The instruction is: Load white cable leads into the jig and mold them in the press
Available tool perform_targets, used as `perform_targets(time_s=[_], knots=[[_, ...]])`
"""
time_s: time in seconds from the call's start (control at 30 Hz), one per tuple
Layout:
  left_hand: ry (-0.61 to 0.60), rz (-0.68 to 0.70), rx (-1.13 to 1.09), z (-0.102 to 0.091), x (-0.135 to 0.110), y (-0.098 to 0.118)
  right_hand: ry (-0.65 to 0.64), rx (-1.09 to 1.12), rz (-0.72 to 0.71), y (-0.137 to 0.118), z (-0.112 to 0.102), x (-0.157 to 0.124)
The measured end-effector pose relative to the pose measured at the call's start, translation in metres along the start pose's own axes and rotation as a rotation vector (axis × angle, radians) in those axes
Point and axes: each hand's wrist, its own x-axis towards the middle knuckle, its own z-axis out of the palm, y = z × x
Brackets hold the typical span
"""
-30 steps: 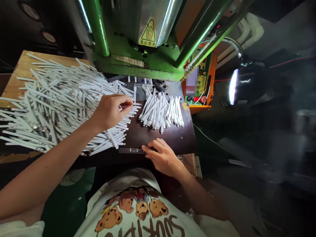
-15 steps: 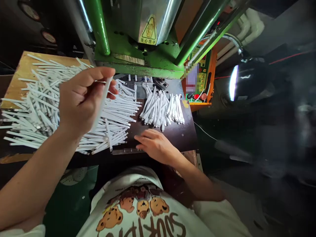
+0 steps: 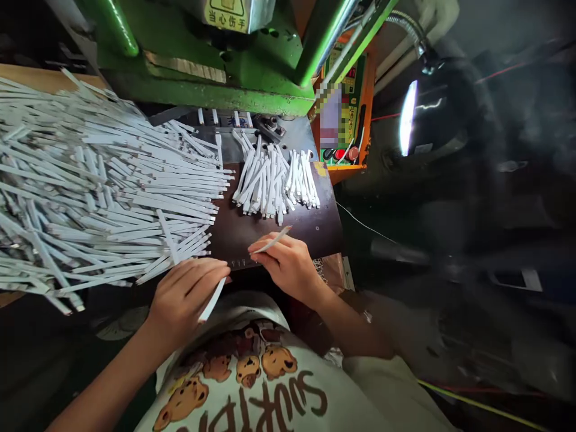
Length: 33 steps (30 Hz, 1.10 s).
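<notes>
My left hand [image 3: 191, 288] is closed in front of my shirt, low at the table's front edge. Its fingers pinch a short flat white cable [image 3: 213, 302], which hangs down toward my body. To its right, my right hand [image 3: 288, 261] grips another short white cable [image 3: 274, 240] between thumb and fingers, slanting up to the right. A large loose heap of similar white cables [image 3: 112, 180] lies to the left. Just beyond my right hand, a smaller bunch of white cables [image 3: 265, 183] is laid with most ends pointing toward me.
The green press [image 3: 202, 90] stands at the back, bearing a yellow hand-warning label [image 3: 226, 15]. Several cable ends show under its edge. An orange control box [image 3: 366, 114] with buttons is at the right, near a lit lamp [image 3: 408, 119]. The dark tabletop [image 3: 315, 234] ends close to my body.
My left hand has come down and right from above the heap, still with a cable. My right hand, earlier without a visible cable, now grips one. The view has shifted.
</notes>
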Motion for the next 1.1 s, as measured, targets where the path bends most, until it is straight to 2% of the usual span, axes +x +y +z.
perform_targets(time_s=[0.07, 0.13, 0.27, 0.37, 0.47, 0.57, 0.7, 0.97, 1.1], knots=[[-0.025, -0.027, 0.049, 0.009, 0.0, 0.002, 0.077, 0.099, -0.005, 0.002, 0.005, -0.017], [-0.042, -0.028, 0.085, 0.012, 0.001, 0.002, 0.129, 0.076, -0.041, 0.002, 0.012, -0.026], [-0.076, 0.015, 0.158, 0.009, 0.005, 0.006, 0.127, 0.01, -0.163, 0.003, 0.019, -0.026], [-0.012, 0.074, 0.232, 0.009, 0.005, 0.01, 0.151, 0.002, -0.243, 0.006, 0.022, -0.023], [0.016, 0.056, 0.226, 0.009, 0.003, 0.01, 0.161, 0.016, -0.296, 0.01, 0.025, -0.021], [-0.022, 0.032, 0.228, 0.007, 0.0, 0.006, 0.158, 0.032, -0.315, 0.011, 0.027, -0.018], [0.029, 0.043, 0.192, 0.008, -0.001, -0.001, 0.174, 0.02, -0.324, 0.012, 0.028, -0.015], [0.006, 0.018, 0.143, 0.006, 0.0, -0.009, 0.136, 0.038, -0.359, 0.019, 0.031, -0.014], [-0.001, 0.033, 0.216, 0.009, 0.004, -0.009, 0.07, 0.03, -0.325, 0.02, 0.021, -0.013]])
